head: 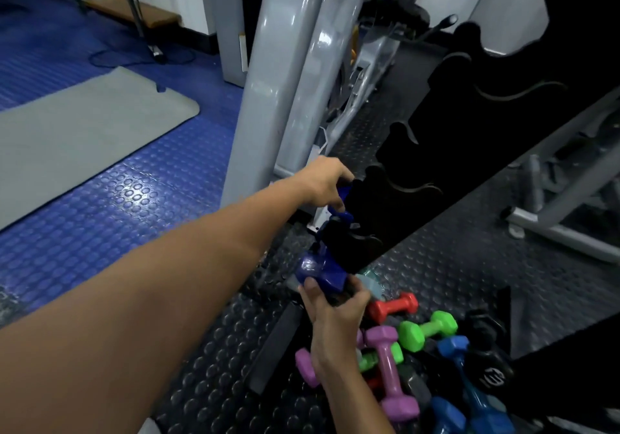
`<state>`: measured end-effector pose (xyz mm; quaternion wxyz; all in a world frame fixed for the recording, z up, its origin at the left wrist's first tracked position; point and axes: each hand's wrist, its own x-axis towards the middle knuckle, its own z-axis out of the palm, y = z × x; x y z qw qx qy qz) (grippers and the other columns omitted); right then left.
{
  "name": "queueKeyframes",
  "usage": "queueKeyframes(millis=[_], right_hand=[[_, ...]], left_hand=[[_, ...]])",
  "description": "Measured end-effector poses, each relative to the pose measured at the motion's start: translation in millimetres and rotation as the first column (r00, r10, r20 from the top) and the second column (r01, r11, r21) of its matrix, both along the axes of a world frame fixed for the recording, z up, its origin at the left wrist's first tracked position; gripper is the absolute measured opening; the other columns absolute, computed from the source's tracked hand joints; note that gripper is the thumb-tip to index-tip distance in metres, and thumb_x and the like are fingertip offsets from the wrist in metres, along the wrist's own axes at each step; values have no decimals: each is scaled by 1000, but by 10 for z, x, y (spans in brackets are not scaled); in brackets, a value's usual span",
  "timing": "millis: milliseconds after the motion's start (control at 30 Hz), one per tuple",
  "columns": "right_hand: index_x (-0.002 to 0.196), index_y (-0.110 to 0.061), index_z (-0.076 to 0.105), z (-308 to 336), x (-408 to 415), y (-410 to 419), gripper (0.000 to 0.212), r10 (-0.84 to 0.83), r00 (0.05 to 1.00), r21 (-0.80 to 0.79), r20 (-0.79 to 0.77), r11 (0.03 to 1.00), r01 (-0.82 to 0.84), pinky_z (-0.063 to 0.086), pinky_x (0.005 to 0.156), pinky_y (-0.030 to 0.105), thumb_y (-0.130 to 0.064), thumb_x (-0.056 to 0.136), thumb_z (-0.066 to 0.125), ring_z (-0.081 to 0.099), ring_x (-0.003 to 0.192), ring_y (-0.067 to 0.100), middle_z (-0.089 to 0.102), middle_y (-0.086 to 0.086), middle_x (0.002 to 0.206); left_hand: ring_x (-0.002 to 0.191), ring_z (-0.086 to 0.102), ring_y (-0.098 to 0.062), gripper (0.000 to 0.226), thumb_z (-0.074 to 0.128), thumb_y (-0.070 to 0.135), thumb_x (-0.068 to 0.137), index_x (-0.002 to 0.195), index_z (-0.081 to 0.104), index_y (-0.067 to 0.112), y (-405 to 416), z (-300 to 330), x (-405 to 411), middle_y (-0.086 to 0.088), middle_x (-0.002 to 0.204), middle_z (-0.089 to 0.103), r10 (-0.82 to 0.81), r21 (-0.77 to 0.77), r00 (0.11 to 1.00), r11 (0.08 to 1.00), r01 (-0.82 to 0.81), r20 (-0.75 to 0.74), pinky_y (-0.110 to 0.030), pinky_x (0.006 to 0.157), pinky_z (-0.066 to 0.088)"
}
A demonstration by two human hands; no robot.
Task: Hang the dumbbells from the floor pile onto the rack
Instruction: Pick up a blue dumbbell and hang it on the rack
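Gripping a glossy dark-blue vinyl dumbbell [320, 271] at both ends: left hand [323, 182] curls over the far hexagonal head, mostly hidden behind the rack edge; right hand [332, 306] wraps thumb and fingers around the near head. Dumbbell's long axis runs away from the camera, near end low, far end up, its middle against the lowest scalloped cradle of the matte black rack [436, 152]. Handle largely occluded by the rack plate, hard to make out. Rack slants up to the right, upper part lost in shadow. Floor pile just right of the right wrist on black studded rubber flooring [235, 349]: red dumbbell [392, 306], green dumbbell [427, 329], purple dumbbell [391, 373], blue dumbbell [469, 383] partly cut off at the bottom edge.
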<state>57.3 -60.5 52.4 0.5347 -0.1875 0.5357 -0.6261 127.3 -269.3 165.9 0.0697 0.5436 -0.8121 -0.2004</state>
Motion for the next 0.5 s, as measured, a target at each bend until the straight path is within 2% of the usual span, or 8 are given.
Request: queueKeyframes(millis=[33,100,133,200,267,300,400,500], right_hand=[[126,-21,46,-14,-15,41,60,32,990,-2,-138,999,-32,60,95,37,-12,83,86,73,106,17,68,8,122],[121,-28,50,-23,-63,102,52,55,889,-5,-455,998,-64,54,84,13,-24,84,85,68,102,3,65,-4,118],[122,-30,52,-32,-100,118,48,41,801,-24,-597,997,-70,51,81,9,-28,86,84,64,103,1,61,-8,120],[132,-33,54,-58,-178,136,45,54,627,-47,-777,989,-143,52,89,14,-33,93,76,58,111,1,51,-8,131],[142,-39,53,-96,-221,137,46,102,506,-21,-856,973,-230,56,97,26,-33,99,67,58,119,8,43,-5,145],[145,-40,52,-109,-241,134,48,111,476,-16,-872,966,-256,56,99,28,-33,100,65,58,122,11,41,-3,149],[146,-35,55,-116,-293,109,50,85,413,-39,-907,958,-283,55,96,22,-28,99,68,57,114,6,46,4,144],[145,-31,58,-141,-318,87,50,63,379,-48,-923,960,-277,50,95,17,-25,97,72,50,110,-1,50,5,136]], left_hand=[[89,61,-24,27,86,24,83,95,64,15,58,-101,9,-6,88,63,-13,10,1000,1000,13,4,-26,73,39],[107,66,-28,35,74,21,95,127,65,11,148,-296,38,-12,114,72,-24,76,999,997,26,-34,-30,88,48],[109,66,-31,39,68,19,99,136,60,9,171,-371,48,-16,119,71,-40,92,999,995,42,-29,-31,87,49],[97,64,-37,37,59,15,102,137,57,4,204,-449,52,-22,110,69,-43,107,999,993,40,18,-39,82,49],[88,62,-34,35,58,13,101,134,57,2,220,-522,60,-18,98,67,-23,83,1000,996,21,20,-45,82,53],[90,65,-32,36,59,15,101,136,57,8,246,-553,64,-16,100,69,-25,66,1000,997,26,-5,-45,83,54],[102,69,-24,43,61,18,100,142,51,25,312,-717,120,-7,113,72,-17,55,993,998,23,-121,-36,88,55],[112,69,-18,44,62,18,99,141,51,26,309,-826,121,-2,125,71,6,105,979,994,16,-206,-37,98,54]])
